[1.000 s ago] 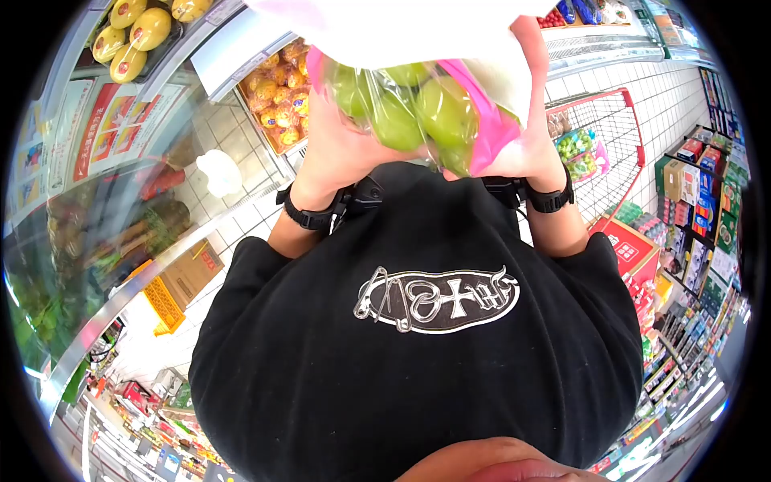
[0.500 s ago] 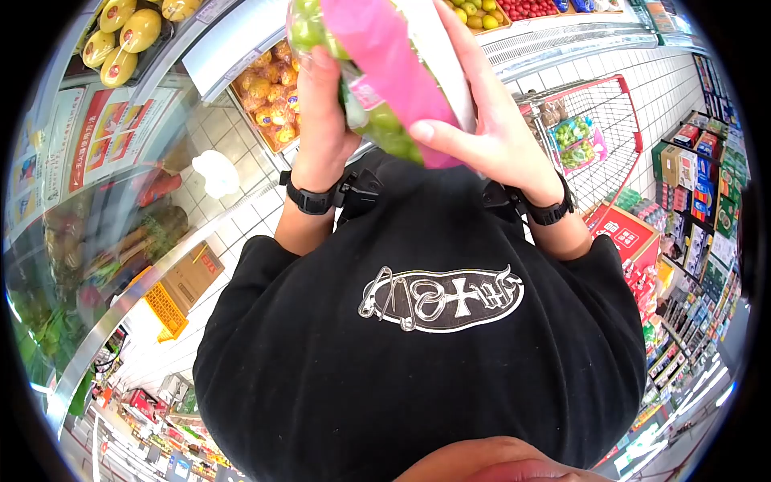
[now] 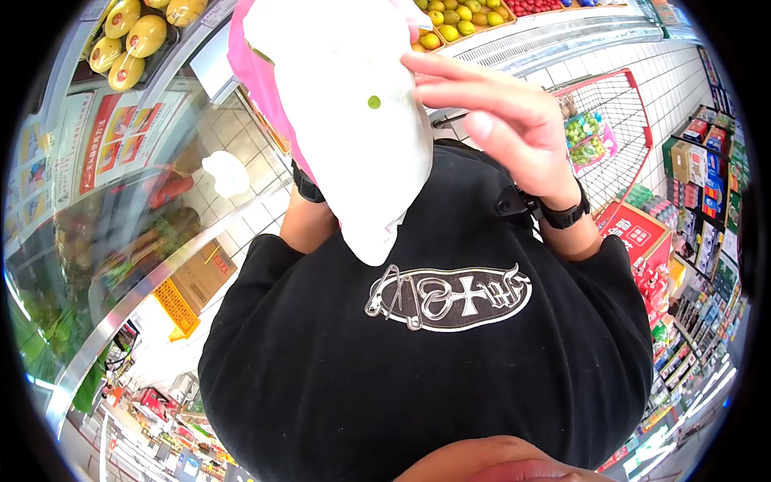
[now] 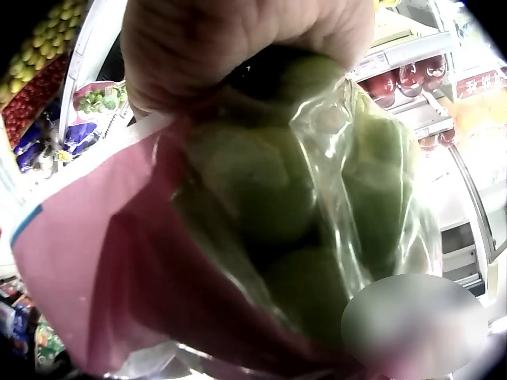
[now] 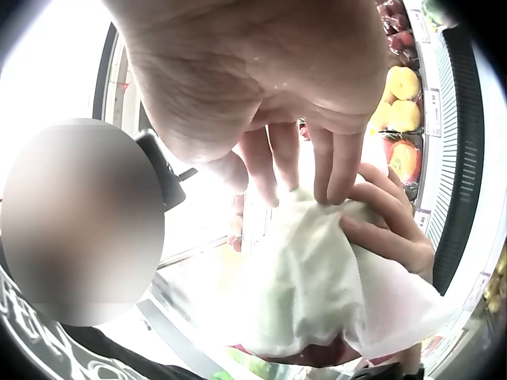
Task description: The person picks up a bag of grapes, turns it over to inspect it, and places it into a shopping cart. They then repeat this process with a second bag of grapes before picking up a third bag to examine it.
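Note:
A pink and white bag, clear on one face, shows its plain white side with a small green dot in the head view. Through its clear plastic, large smooth green fruit fill the left wrist view. My left hand grips the bag; in the head view it is behind the bag, while the right wrist view shows its fingers curled around the white side. My right hand has its fingers extended, fingertips right at the bag's white edge. In the right wrist view those fingertips point down onto the bag.
A red-rimmed shopping cart stands at the right, holding another bag of green fruit. Packed yellow melons lie in the display at upper left. Crates of yellow-green fruit are at the back. A red carton is beside the cart.
Both hands held the bag with its green fruit and pink band showing; it has been turned so its white side faces up. My right hand has loosened its hold and its fingers have straightened.

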Demonstrator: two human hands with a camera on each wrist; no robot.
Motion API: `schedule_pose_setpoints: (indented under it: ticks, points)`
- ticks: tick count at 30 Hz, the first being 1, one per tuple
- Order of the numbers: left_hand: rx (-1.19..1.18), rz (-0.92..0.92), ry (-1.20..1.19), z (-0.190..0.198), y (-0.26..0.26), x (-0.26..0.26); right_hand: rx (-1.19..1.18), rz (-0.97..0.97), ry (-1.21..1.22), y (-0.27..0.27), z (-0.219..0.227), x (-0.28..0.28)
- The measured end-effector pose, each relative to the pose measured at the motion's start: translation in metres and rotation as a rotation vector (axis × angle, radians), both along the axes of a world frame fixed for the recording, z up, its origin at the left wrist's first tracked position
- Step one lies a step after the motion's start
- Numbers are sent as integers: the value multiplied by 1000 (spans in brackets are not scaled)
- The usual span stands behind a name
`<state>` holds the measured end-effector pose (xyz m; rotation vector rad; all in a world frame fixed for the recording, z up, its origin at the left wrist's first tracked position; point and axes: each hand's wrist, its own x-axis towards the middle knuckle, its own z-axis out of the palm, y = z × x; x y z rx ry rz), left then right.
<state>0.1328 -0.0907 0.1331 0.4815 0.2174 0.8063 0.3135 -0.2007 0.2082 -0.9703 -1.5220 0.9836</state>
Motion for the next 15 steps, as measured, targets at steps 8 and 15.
schedule_pose_setpoints:
  ticks: [8, 15]
  points:
    - [42, 55, 118, 7, 6, 5, -52, -116, 72, 2, -14, -9]
    - [83, 157, 321, 6, 9, 24, -223, -171, -93, -3, 5, -10]
